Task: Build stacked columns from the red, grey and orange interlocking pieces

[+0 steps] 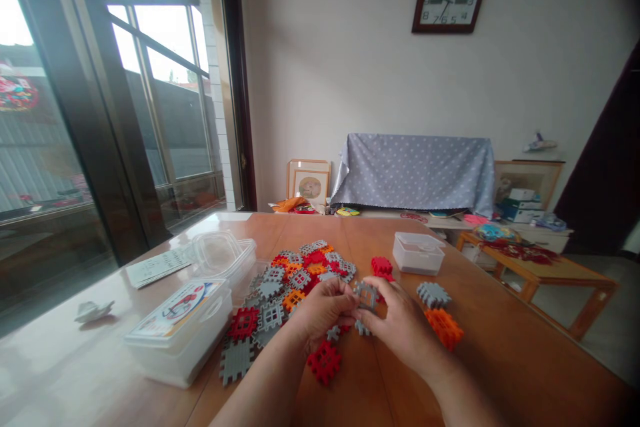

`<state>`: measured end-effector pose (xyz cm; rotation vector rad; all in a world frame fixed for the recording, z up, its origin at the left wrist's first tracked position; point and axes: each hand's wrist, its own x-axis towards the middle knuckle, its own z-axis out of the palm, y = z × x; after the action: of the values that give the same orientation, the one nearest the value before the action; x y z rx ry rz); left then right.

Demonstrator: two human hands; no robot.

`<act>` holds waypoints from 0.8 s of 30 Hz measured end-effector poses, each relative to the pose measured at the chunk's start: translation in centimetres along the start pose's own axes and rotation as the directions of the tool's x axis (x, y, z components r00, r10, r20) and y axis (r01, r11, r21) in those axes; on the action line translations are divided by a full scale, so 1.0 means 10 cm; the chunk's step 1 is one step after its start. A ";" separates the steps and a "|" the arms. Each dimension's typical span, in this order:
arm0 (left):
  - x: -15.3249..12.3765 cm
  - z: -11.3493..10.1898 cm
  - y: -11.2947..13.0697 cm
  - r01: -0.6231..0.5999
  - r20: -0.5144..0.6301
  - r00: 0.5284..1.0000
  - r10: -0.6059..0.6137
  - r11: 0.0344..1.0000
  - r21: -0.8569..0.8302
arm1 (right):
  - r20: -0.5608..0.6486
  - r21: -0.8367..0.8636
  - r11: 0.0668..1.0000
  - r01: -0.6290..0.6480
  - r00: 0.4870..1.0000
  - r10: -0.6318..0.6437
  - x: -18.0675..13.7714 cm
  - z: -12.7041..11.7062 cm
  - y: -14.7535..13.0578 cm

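My right hand [404, 323] grips a grey notched building tile [367, 294] with open slots, thumb on the near side and fingers along its right. Close against that tile's left edge is my left hand [327, 310], its fingers pinched together; what they hold is hidden. Left of and beyond my hands spreads a heap of grey, red and orange notched tiles [271, 315]. One red tile [325, 361] lies just below my left hand. To the right of my hands are a stack of orange tiles [444, 328] and a stack of grey tiles [434, 295].
A lidded plastic box [170, 353] with a printed label stands at the left, near an open clear container [243, 263]. A booklet [159, 267] lies behind it. A small clear box [419, 255] stands at the right, near red tiles [382, 265]. The wooden table [505, 353] carries everything.
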<state>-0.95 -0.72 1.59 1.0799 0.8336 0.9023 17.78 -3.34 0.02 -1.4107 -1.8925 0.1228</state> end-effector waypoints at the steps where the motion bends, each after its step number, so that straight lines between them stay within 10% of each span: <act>1: -0.01 -0.01 0.01 -0.014 0.008 1.000 0.014 1.000 0.023 | 0.022 0.014 1.000 -0.005 1.000 0.005 0.00 -0.02 0.01; 8: 0.07 -0.24 0.07 -0.183 -0.119 0.959 0.259 0.879 0.441 | 0.158 0.028 0.999 -0.027 0.987 0.022 0.02 -0.06 0.17; 13: -0.01 -0.38 0.09 -0.129 0.005 0.941 0.339 0.344 0.930 | 0.217 -0.004 0.999 -0.035 0.976 0.035 0.01 -0.03 0.25; 16: -0.10 -0.39 0.11 -0.182 0.145 0.959 0.245 0.139 0.973 | 0.247 -0.008 1.000 -0.023 0.969 0.024 0.00 -0.01 0.26; 24: -0.14 -0.41 0.10 -0.170 0.167 0.980 0.107 0.023 0.985 | 0.356 -0.024 0.999 -0.022 0.934 0.029 -0.05 0.06 0.23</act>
<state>-5.37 -0.30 1.70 2.5145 1.4049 0.2496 19.26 -2.70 -1.80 -1.5045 -2.1717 0.3980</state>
